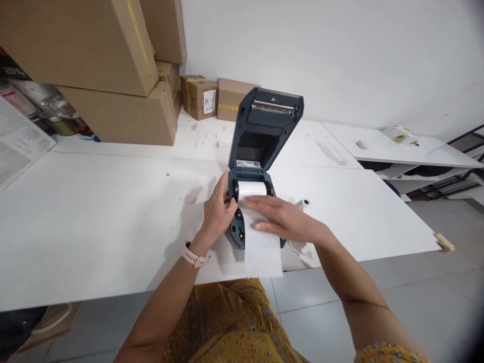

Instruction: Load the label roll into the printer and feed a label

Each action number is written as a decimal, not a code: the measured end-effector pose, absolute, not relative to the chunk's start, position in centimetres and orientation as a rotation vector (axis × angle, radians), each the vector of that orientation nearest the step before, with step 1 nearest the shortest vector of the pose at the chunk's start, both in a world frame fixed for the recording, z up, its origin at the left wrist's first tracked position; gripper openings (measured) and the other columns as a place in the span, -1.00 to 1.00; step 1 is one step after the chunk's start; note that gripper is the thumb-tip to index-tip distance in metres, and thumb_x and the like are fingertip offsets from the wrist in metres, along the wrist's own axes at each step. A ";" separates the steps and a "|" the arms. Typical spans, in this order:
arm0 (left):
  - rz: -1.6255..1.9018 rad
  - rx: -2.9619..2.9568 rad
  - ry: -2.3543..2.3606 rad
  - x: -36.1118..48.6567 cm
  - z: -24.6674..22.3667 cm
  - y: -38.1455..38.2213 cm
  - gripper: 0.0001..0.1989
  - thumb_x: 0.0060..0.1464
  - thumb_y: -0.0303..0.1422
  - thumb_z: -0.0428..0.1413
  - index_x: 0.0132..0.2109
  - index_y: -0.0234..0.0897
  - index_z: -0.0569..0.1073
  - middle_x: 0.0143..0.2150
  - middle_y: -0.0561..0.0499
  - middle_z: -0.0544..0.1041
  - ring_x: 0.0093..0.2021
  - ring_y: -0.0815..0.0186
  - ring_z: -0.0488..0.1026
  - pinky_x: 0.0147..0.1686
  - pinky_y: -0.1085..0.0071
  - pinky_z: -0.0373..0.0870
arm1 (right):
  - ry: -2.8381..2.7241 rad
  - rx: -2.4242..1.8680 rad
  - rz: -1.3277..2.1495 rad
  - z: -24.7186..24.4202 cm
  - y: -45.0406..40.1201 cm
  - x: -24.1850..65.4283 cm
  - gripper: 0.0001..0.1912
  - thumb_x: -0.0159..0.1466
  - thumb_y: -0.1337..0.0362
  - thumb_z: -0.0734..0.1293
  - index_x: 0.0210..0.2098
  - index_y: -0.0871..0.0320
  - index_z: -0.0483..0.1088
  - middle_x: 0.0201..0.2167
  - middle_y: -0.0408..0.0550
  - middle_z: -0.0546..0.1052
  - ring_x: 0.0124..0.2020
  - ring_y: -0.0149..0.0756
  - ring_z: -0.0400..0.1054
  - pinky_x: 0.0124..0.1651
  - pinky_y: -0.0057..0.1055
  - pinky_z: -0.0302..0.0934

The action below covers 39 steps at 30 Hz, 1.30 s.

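Left hand [219, 209] half curls against the left side of the printer [249, 175], thumb at the rim; whether it grips firmly, I cannot tell. Right hand [283, 217] lies flat, fingers extended and grasping nothing, over paper [263, 254] from the white roll [252, 189]. Lid raised, the printer stands on the bench [113, 212].

We are finding open counter [94, 217] left of the printer [235, 241], where a hand could be passing. The raised lid [241, 123] is barring the way straight back, our right hand [282, 217] is obstructing the paper [263, 257], and cartons [124, 113] are crowding the back left.
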<state>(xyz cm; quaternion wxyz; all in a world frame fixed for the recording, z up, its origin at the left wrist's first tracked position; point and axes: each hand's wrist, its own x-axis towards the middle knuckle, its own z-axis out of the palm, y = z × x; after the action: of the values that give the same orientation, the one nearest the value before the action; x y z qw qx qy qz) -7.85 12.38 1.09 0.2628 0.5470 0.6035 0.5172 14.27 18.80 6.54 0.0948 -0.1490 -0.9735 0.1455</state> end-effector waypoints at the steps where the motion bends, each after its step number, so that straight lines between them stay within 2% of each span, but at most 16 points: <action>1: 1.385 1.478 1.641 -7.8 1.2 12.3 -0.26 0.25 -0.42 0.06 0.52 -0.05 0.11 0.52 -0.12 0.28 0.27 0.01 0.54 0.25 -0.03 0.51 | -2.890 -0.441 0.400 6.1 17.5 14.9 -0.35 0.52 -0.08 0.19 0.48 0.06 0.16 0.46 0.16 0.31 0.46 -0.02 0.25 0.37 0.06 0.34; 5: 1.379 1.438 1.634 -7.7 1.5 12.2 -0.29 0.25 -0.42 0.06 0.51 -0.05 0.14 0.51 -0.09 0.31 0.27 0.05 0.54 0.27 0.02 0.51 | -2.824 -0.611 0.172 4.1 13.4 15.9 -0.37 0.53 0.00 0.19 0.51 0.05 0.10 0.52 0.11 0.21 0.54 0.00 0.10 0.45 0.14 0.24; 8: 1.387 1.380 1.621 -7.7 1.1 12.2 -0.31 0.26 -0.39 0.08 0.49 -0.04 0.17 0.51 -0.08 0.30 0.30 0.05 0.51 0.28 0.03 0.50 | -2.757 -0.716 0.067 3.1 11.8 15.5 -0.35 0.54 0.01 0.20 0.53 -0.02 0.04 0.52 0.03 0.22 0.55 -0.02 0.07 0.47 0.14 0.22; 14: 1.389 1.321 1.456 -8.2 -0.8 12.4 -0.33 0.35 -0.15 0.08 0.51 -0.10 0.13 0.56 -0.20 0.19 0.48 -0.02 0.29 0.36 0.01 0.39 | -2.698 -0.755 -0.025 2.4 10.2 14.8 -0.28 0.52 -0.01 0.22 0.55 0.05 -0.04 0.51 0.11 0.23 0.56 0.00 0.03 0.44 0.06 0.27; 18: 1.418 1.289 1.439 -8.2 -1.3 12.5 -0.32 0.33 -0.10 0.12 0.49 -0.14 0.16 0.54 -0.24 0.22 0.47 -0.03 0.29 0.36 0.02 0.37 | -2.688 -0.765 0.019 2.3 9.6 14.8 -0.28 0.51 -0.01 0.23 0.55 0.02 -0.04 0.51 0.10 0.22 0.55 0.01 0.06 0.43 0.07 0.29; 27: 1.441 1.229 1.422 -8.1 -0.7 12.4 -0.31 0.28 -0.08 0.17 0.45 -0.18 0.23 0.51 -0.26 0.27 0.47 -0.04 0.30 0.36 0.00 0.38 | -2.686 -0.845 0.207 2.6 9.5 14.6 -0.36 0.50 -0.04 0.23 0.49 -0.05 0.14 0.52 0.04 0.23 0.55 0.04 0.07 0.44 0.16 0.26; 30: 1.362 1.216 1.392 -7.0 0.0 10.7 -0.22 0.27 -0.08 0.19 0.50 -0.16 0.11 0.57 -0.23 0.15 0.54 -0.03 0.17 0.46 -0.04 0.22 | -2.667 -0.853 0.236 2.4 9.3 14.6 -0.34 0.49 -0.05 0.25 0.50 -0.06 0.12 0.52 0.03 0.21 0.55 0.03 0.05 0.47 0.17 0.22; 32: 1.318 1.226 1.377 -5.9 0.2 8.9 -0.07 0.22 -0.09 0.25 0.56 -0.11 -0.04 0.62 -0.18 0.01 0.60 0.00 0.01 0.54 -0.04 0.04 | -2.655 -0.833 0.301 2.7 9.5 15.1 -0.30 0.46 -0.09 0.28 0.50 -0.04 0.13 0.53 0.05 0.18 0.57 0.04 0.02 0.49 0.20 0.18; 34: 1.307 1.182 1.367 -5.0 0.2 7.3 -0.01 0.23 -0.07 0.25 0.58 -0.05 -0.14 0.64 -0.15 -0.05 0.61 0.01 -0.02 0.54 -0.03 0.05 | -2.652 -0.728 0.459 3.9 10.2 15.9 -0.35 0.45 -0.08 0.31 0.45 -0.05 0.23 0.49 0.04 0.26 0.53 0.01 0.11 0.47 0.18 0.22; 37: 1.300 1.076 1.318 -4.4 -0.1 6.0 0.02 0.25 -0.08 0.24 0.58 0.01 -0.22 0.61 -0.17 0.05 0.56 0.01 0.12 0.47 -0.01 0.22 | -2.491 -0.585 0.725 7.1 13.3 17.2 -0.61 0.48 0.04 0.33 0.25 -0.13 0.47 0.27 -0.09 0.56 0.31 -0.14 0.45 0.34 0.02 0.41; 39: 1.312 1.045 1.306 -4.5 -0.3 5.8 0.02 0.23 -0.10 0.27 0.58 0.00 -0.19 0.60 -0.17 0.09 0.55 0.00 0.16 0.45 0.01 0.27 | -2.206 -0.686 0.622 9.8 16.9 17.1 -0.65 0.47 0.03 0.32 0.20 -0.14 0.50 0.25 -0.11 0.57 0.31 -0.12 0.44 0.39 0.05 0.35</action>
<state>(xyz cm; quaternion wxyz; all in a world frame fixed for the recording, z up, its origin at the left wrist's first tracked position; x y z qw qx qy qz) -4.46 5.83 -0.31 0.4862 0.4294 0.5369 0.5394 17.08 16.85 9.84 0.3657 -0.2670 -0.8582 0.2418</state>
